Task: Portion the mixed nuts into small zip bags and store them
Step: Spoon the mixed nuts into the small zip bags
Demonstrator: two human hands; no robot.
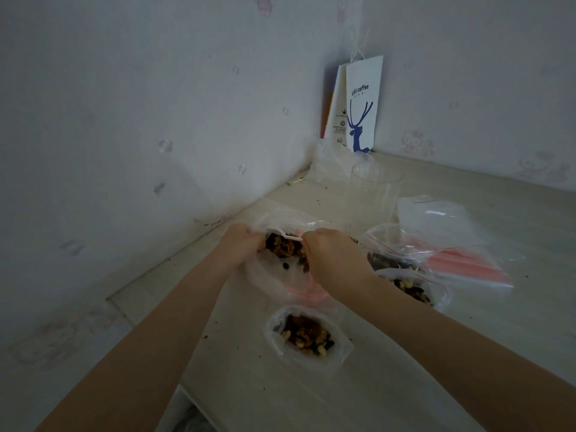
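Note:
My left hand [241,243] and my right hand [328,249] both grip the top of a clear plastic bag of mixed nuts [285,249], one hand at each side of its mouth. A white plastic spoon [291,236] lies at the bag's opening between my hands. Below them, near me, a small zip bag with nuts [307,336] lies on the table. Two more filled small zip bags [411,289] lie to the right of my right forearm. A stack of empty red-striped zip bags [461,260] lies further right.
The pale wooden table [498,322] stands in a wall corner, with crumbs scattered on it. A clear plastic cup [375,188] stands behind the bags. A white paper coffee bag with a blue deer [363,104] leans in the corner, with crumpled clear plastic [333,163] in front.

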